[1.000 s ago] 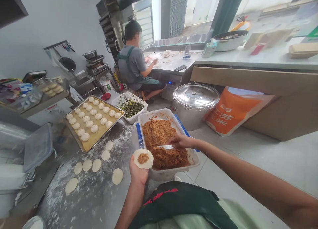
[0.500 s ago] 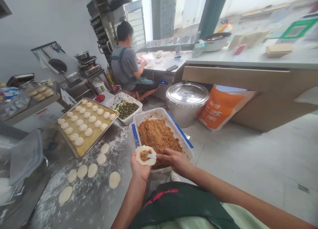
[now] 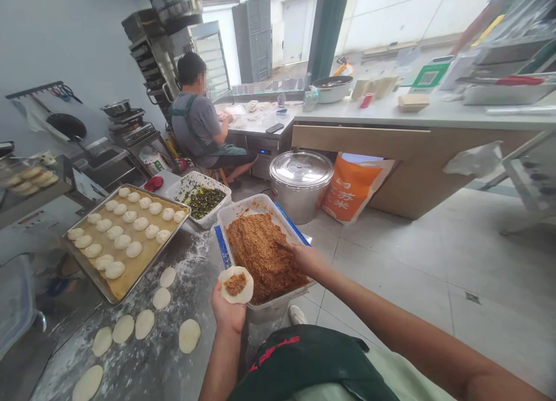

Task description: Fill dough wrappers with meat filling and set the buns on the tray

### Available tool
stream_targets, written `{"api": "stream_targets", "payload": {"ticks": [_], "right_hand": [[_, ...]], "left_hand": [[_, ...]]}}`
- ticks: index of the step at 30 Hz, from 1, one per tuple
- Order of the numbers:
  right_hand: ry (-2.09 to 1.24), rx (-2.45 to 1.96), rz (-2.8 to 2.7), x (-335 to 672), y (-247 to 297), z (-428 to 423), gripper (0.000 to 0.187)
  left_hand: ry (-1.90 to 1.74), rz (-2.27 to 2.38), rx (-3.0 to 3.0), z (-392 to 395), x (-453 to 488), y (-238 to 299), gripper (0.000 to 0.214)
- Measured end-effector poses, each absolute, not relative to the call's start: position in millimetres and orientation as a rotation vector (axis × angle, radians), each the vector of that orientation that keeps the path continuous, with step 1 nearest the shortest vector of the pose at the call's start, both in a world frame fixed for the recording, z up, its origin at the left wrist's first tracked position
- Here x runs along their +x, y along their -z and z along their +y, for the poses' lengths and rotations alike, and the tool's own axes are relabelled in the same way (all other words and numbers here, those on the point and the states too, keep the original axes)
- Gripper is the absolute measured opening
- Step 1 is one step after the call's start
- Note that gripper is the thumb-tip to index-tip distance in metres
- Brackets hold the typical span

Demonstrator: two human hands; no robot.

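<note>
My left hand (image 3: 226, 311) cups a round dough wrapper (image 3: 234, 294) on its palm, with a lump of brown filling (image 3: 236, 284) in the middle. My right hand (image 3: 306, 261) grips a small flat spatula (image 3: 282, 246), mostly hidden by the fingers, with its tip in the brown filling (image 3: 260, 256). That filling fills a white plastic tub (image 3: 264, 314). To the left, a metal tray (image 3: 98, 286) holds several rows of dough balls. Several flat dough discs (image 3: 145, 324) lie on the floured steel table (image 3: 178, 378).
A white tub of chopped greens (image 3: 204, 203) stands behind the tray. Further back are a lidded steel pot (image 3: 300, 183) and an orange sack (image 3: 353, 186) on the floor. A seated co-worker (image 3: 195, 123) works at a steel counter (image 3: 260, 114).
My right hand moved to the wrapper, then returned to the tub. The lump of filling on the wrapper looks slightly bigger. The whole scene has shifted left in view.
</note>
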State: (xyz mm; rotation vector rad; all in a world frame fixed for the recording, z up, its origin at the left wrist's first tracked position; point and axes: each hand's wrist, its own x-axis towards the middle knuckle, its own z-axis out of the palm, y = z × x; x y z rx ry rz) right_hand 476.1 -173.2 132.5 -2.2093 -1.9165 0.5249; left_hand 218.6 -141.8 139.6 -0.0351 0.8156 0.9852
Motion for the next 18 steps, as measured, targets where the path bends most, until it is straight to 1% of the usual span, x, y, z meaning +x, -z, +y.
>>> {"api": "stream_targets", "payload": {"ticks": [4, 13, 18], "right_hand": [[-0.454, -2.202, -1.954, 476.4, -124.6, -181.6, 0.05], [-0.412, -2.124, -2.024, 481.0, -122.6, -185.6, 0.059], [-0.457, -1.91, -2.049, 483.9, -120.9, -190.7, 0.064]], "left_hand": [[-1.008, 0.847, -0.039, -143.2, 220.9, -137.5, 0.024], [-1.015, 0.863, -0.009, -144.2, 219.3, -126.8, 0.023], [-1.008, 0.849, 0.005, -145.2, 220.8, -129.5, 0.023]]}}
